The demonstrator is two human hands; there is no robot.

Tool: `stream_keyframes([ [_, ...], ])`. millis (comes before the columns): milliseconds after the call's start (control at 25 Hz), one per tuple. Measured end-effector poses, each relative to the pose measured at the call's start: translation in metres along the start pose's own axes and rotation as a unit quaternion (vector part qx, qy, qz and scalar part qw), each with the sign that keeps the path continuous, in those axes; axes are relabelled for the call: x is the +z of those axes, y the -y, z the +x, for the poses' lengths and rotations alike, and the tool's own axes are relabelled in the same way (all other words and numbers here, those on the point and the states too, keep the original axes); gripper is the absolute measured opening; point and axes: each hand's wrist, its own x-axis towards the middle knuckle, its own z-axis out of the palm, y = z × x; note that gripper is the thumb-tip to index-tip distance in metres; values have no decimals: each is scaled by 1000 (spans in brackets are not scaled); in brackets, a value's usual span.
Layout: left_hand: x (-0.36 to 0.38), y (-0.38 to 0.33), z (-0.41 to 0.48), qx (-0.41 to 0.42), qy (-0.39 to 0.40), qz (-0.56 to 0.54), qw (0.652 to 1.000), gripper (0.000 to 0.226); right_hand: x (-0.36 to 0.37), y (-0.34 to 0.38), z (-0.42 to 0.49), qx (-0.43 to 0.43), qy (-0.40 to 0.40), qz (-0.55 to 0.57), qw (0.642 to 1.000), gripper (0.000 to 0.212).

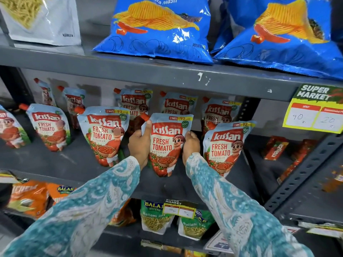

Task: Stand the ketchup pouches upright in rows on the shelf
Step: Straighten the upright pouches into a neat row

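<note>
Several Kissan ketchup pouches stand on the grey middle shelf (46, 162) in a front row and a back row. The front middle pouch (167, 145) stands upright between my hands. My left hand (140, 143) grips its left edge, thumb up near the red spout. My right hand (191, 145) presses on its right edge. Upright neighbours flank it: one pouch (104, 134) to the left and another pouch (226, 147) to the right, leaning slightly. Behind them stand more pouches (176, 104), partly hidden.
Blue chip bags (161, 28) lie on the shelf above, whose edge hangs low over the pouches. A price tag (315, 112) hangs at right. Small red boxes (274, 147) sit at the shelf's right end. Snack bags (156, 217) fill the shelf below.
</note>
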Motion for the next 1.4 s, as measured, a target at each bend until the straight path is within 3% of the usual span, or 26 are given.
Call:
stream_keyframes([
  [120, -1, 1, -3, 4, 10, 2, 1000, 45, -2, 3, -7, -11, -11, 7, 1000, 32],
  [240, -15, 6, -4, 48, -11, 14, 999, 52, 8, -9, -25, -21, -115, -69, 991, 36],
  [320, -29, 13, -4, 82, -97, -20, 992, 49, 23, -30, -53, -6, -242, -151, 959, 42],
  [360, -41, 12, -1, 76, -163, -44, 983, 44, 34, -43, -69, -54, -252, -180, 949, 46],
  [440, -65, 13, 13, 37, -283, -29, 958, 50, 54, -64, -100, -230, -109, -221, 941, 45],
  [480, -80, 15, 27, 22, -298, -11, 954, 58, 67, -71, -107, -261, -9, -236, 936, 41],
  [560, -105, 17, 55, 28, -252, 0, 967, 73, 97, -65, -97, -202, 105, -257, 939, 35],
  [680, -136, 15, 99, 48, -100, -15, 994, 81, 147, -53, -65, -95, 83, -215, 968, 37],
  [800, -151, 0, 123, 66, -18, 20, 997, 50, 180, -45, -38, -17, 40, -46, 998, 31],
  [880, -156, -7, 131, 73, 20, 29, 997, 41, 188, -39, -29, 5, 18, 53, 998, 22],
  [1000, -160, -9, 135, 66, 43, 23, 997, 39, 192, -35, -29, 5, 7, 127, 992, 22],
  [1200, -161, -9, 121, 72, 42, 34, 996, 28, 190, -34, -39, -2, -11, 136, 991, 32],
  [1400, -165, -13, 106, 56, 56, 60, 995, 42, 189, -31, -47, 5, -34, 116, 993, 23],
])
